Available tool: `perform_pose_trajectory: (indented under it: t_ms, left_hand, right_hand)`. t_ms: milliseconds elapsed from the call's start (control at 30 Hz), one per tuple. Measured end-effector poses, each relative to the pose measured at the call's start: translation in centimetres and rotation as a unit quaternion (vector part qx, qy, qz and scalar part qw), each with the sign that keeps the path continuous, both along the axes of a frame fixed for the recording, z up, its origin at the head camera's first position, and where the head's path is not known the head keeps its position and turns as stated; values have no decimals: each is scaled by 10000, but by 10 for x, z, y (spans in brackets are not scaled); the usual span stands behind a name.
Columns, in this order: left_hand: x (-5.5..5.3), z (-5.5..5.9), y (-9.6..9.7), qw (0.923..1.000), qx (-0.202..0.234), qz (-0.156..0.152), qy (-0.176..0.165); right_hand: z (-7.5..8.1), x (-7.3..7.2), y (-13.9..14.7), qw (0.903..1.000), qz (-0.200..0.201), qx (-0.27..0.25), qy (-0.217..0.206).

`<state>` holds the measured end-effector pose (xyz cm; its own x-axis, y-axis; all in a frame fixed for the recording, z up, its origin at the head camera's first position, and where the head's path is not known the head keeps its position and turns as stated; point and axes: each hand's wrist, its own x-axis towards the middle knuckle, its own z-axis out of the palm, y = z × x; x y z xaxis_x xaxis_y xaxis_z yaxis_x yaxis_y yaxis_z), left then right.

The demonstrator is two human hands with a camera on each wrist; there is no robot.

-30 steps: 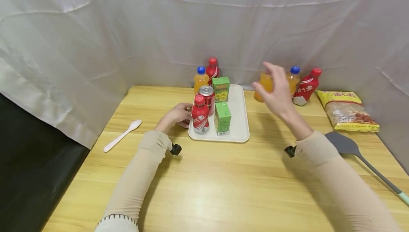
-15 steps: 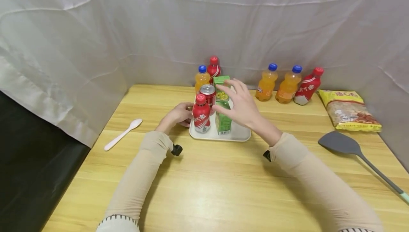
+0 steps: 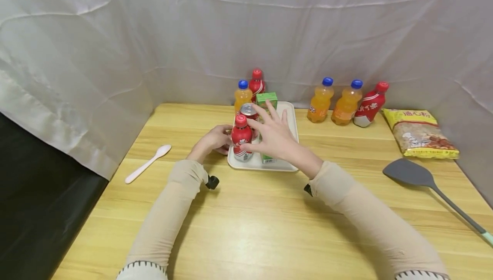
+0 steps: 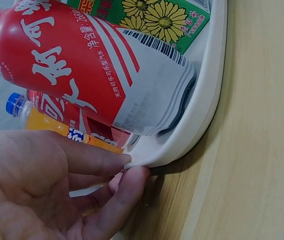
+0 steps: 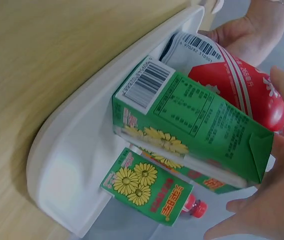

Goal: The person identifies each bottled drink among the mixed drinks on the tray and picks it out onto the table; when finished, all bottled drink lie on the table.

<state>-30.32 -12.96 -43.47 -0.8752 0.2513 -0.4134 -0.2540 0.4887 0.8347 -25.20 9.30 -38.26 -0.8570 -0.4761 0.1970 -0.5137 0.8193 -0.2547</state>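
Note:
My left hand [image 3: 215, 138] pinches the near left corner of a white tray [image 4: 214, 75] between thumb and fingers. Just inside that corner stands a red-and-white soda bottle [image 3: 239, 138]. With fingers spread, my right hand [image 3: 275, 138] is over the tray, its thumb overlapping this bottle in the head view. A green drink carton [image 5: 197, 120] stands by the bottle, under the right hand and mostly hidden in the head view. Behind are a red drink can [image 3: 248, 109], a second green carton [image 5: 147, 185], an orange soda bottle [image 3: 242, 96] and another red bottle [image 3: 256, 85].
Right of the tray are two orange soda bottles [image 3: 320, 100] and a leaning red bottle [image 3: 371, 105]. A yellow pasta bag [image 3: 420, 134] and a grey spatula [image 3: 410, 173] lie further right. At left lies a white spoon [image 3: 148, 164]. A grey curtain [image 3: 277, 36] hangs behind.
My right hand has moved left from the orange bottles to over the tray, up to the front red bottle and carton. The left hand stays at the tray's corner.

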Motion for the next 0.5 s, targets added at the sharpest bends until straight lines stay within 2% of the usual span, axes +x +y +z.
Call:
perform_pose_trajectory:
  t_ms: [300,500]
  left_hand:
    - [1,0,-1,10000,75,25,-4]
    - [1,-2,-2,9999,157,4,22]
  right_hand:
    - [-4,-2,-5,9998,41,-139,153]
    - [-6,-2,-7,9973,295,-389,551]
